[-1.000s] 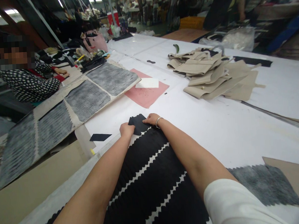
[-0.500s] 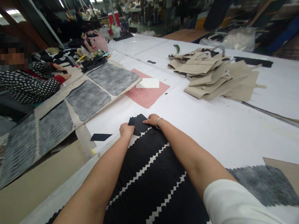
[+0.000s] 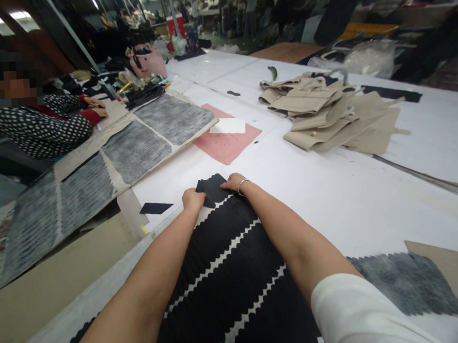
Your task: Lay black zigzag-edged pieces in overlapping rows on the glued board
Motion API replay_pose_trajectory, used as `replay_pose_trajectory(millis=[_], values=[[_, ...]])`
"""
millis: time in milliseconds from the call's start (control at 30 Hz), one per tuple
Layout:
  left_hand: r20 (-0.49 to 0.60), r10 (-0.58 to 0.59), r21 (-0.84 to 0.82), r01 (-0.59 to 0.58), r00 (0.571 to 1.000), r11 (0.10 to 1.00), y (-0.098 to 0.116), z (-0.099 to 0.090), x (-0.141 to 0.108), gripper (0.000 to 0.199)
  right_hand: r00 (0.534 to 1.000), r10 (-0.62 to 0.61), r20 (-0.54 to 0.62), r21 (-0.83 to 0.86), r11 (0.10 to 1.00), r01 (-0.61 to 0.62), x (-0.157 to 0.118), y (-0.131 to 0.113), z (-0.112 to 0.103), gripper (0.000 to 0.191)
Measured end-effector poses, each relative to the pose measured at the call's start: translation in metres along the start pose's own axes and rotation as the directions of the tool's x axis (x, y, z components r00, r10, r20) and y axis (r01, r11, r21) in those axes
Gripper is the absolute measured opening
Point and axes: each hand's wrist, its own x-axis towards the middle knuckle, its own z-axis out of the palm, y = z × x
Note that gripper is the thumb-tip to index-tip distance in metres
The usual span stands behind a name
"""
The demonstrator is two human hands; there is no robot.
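Note:
A small black fabric piece with a zigzag edge is pinched between my two hands at the far end of a light sheet. My left hand grips its left edge, fingers closed. On its right side my right hand, with a bracelet at the wrist, is closed on the corner. Between my forearms, rows of black zigzag-edged fabric lie on the sheet with pale gaps between rows. My forearms cover parts of these rows.
Grey panels on a board lie at left, where a co-worker in a dotted top sits. A black strip, a pink sheet, piled beige fabric and a grey piece lie on the white table.
Both hands keep their hold on the black fabric piece and have hardly moved. The view has shifted very slightly.

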Motion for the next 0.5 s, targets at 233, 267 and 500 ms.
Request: replay_pose_trajectory(millis=[233, 267, 500], values=[[-0.005, 0.001, 0.005, -0.001, 1.000, 1.000, 0.0023, -0.0042, -0.0034, 0.018, 1.000, -0.007, 0.016, 0.019, 1.000, 0.007, 0.0002, -0.0013, -0.0015, 0.058], [-0.004, -0.001, 0.005, 0.001, 1.000, 1.000, 0.0027, -0.0048, -0.0038, 0.018, 1.000, -0.009, 0.018, 0.020, 1.000, 0.009, 0.0003, -0.0017, -0.0011, 0.061], [0.002, -0.006, 0.010, 0.006, 1.000, 1.000, 0.0008, -0.0034, -0.0010, 0.019, 1.000, -0.015, 0.018, -0.005, 1.000, 0.015, -0.0008, -0.0037, 0.0003, 0.066]])
